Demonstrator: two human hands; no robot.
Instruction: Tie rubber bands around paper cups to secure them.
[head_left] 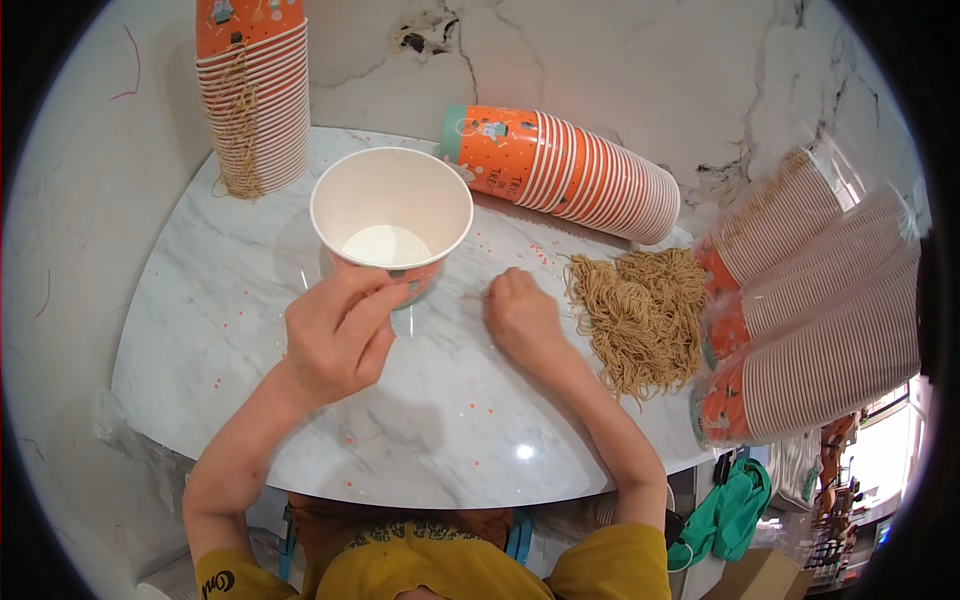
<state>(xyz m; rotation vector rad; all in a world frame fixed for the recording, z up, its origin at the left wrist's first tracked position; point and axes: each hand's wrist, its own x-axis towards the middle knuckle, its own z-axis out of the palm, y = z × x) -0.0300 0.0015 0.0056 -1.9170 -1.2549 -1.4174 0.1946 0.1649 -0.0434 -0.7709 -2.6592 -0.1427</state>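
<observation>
In the head view, the left hand [337, 335] grasps an orange paper cup [391, 222] at its near rim, with the fingers bent around the edge. The cup is white inside and orange with small prints outside. It stands on the round marble table [200, 320], a little left of the middle, and its wide mouth opens up and slightly toward the person, so its long axis is almost vertical.

The right hand [520, 312] rests on the table just beside the cup, closed into a loose fist; I cannot tell if it pinches something. Near this hand, on its right, lies a heap of tan strings [640, 315]. Behind it a stack of cups [565, 172] lies on its side. Another stack [253, 95] stands upright at the far left. Bagged cup stacks [820, 320] lie at the right edge.
</observation>
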